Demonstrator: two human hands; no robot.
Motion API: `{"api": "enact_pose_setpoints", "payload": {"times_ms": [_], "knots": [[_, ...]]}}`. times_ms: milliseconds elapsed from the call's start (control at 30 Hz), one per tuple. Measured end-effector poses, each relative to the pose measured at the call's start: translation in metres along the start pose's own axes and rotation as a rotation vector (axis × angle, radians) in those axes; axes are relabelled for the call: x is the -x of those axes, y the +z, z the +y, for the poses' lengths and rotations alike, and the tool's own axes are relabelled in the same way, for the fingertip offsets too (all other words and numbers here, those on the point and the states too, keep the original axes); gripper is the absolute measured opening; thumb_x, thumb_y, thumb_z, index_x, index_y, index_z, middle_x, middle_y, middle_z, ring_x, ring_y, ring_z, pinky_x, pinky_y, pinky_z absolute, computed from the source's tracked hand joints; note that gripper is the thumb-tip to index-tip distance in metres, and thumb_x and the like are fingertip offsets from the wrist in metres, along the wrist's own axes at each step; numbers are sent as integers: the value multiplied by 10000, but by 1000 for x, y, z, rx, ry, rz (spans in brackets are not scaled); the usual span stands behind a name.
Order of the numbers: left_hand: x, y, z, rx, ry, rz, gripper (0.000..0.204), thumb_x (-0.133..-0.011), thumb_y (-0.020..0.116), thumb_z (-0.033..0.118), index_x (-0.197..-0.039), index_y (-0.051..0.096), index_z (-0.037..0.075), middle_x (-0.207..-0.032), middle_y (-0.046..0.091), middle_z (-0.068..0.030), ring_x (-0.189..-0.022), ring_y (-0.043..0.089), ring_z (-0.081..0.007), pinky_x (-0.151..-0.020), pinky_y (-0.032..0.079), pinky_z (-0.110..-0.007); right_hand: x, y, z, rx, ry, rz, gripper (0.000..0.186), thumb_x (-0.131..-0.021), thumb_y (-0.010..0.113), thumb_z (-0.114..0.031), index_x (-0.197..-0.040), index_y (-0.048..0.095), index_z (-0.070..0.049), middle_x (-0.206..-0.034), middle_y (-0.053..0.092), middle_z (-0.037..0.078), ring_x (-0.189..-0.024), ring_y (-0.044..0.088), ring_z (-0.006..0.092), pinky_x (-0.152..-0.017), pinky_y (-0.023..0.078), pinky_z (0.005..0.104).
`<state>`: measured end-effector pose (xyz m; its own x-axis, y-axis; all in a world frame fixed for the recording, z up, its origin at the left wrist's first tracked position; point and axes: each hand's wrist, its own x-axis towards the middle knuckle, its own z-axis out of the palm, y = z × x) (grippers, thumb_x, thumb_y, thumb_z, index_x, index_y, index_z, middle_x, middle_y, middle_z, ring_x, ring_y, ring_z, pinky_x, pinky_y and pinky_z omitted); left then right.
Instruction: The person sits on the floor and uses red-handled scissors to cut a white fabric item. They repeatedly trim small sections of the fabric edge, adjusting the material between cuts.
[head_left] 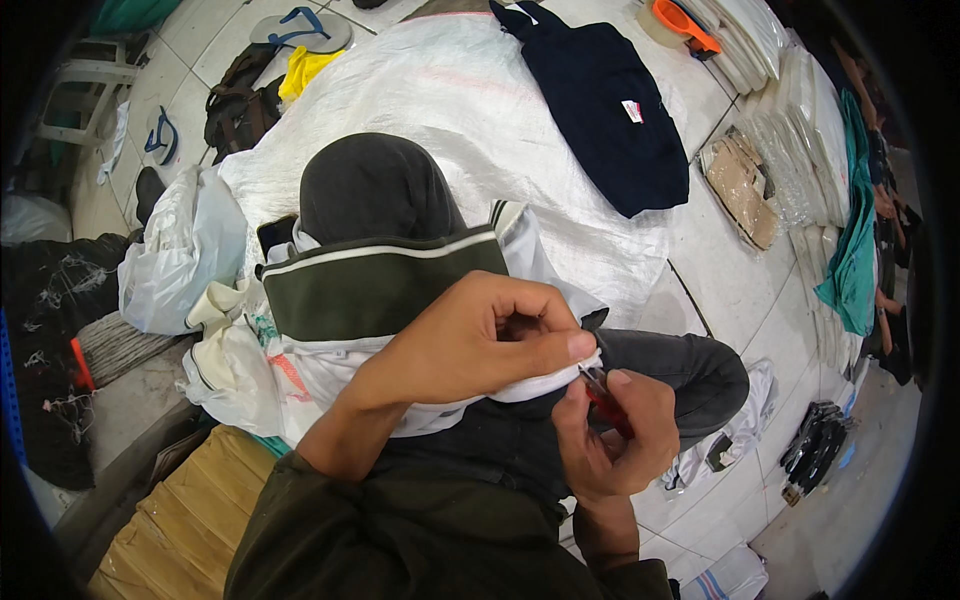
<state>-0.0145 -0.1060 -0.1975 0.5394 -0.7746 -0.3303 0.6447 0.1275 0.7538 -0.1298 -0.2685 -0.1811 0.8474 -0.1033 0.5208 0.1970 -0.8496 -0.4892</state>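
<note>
A white garment with a dark green, white-striped band (pixel 365 295) lies across my lap. My left hand (pixel 455 345) pinches a white edge of it between thumb and fingers, over my bent leg. Close below that pinch, my right hand (pixel 625 430) is closed around small red-handled thread snips (pixel 607 405). Their metal tip meets the white edge at my left fingertips. Whether the blades are parted is too small to tell. My fingers hide part of the red handle.
A white woven sheet (pixel 430 90) covers the floor ahead, with a folded navy garment (pixel 600 100) on it. Plastic-wrapped packs (pixel 790 150) stand stacked at right. A white plastic bag (pixel 185 250) sits left, above brown cardboard (pixel 190 510). Sandals (pixel 305 32) lie at the far left.
</note>
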Motion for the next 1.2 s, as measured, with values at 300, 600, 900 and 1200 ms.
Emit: {"api": "enact_pose_setpoints", "payload": {"times_ms": [300,600,900,1200], "knots": [[-2,0,-1,-30,-33,21,152,-1014,741,130,-977,746,-18,-765,636,65,-654,496,26,-544,340,-189,0,-2,2,-61,82,-41,402,-780,877,-21,-1128,677,-9,-912,710,98,-651,659,217,-545,506,280],[-1,6,-4,3,-10,39,156,-1016,746,140,-972,753,-10,-757,640,64,-646,485,24,-540,330,-191,-4,-16,-6,-894,877,-159,343,-928,793,-37,-1210,601,0,-988,698,65,-813,617,58,-676,483,208],[7,8,4,-53,-89,62,176,-1014,757,166,-966,750,-3,-785,657,54,-688,517,18,-567,351,-189,-10,-8,2,-62,12,-115,376,-801,860,-51,-1120,660,-55,-850,673,70,-623,610,182,-543,463,290],[3,12,-2,-105,-159,103,173,-1019,746,164,-973,741,-2,-805,658,66,-713,520,16,-597,376,-194,-7,-10,-8,78,-274,-66,369,-836,839,-207,-1136,638,-134,-896,656,27,-630,558,163,-571,456,325]]}}
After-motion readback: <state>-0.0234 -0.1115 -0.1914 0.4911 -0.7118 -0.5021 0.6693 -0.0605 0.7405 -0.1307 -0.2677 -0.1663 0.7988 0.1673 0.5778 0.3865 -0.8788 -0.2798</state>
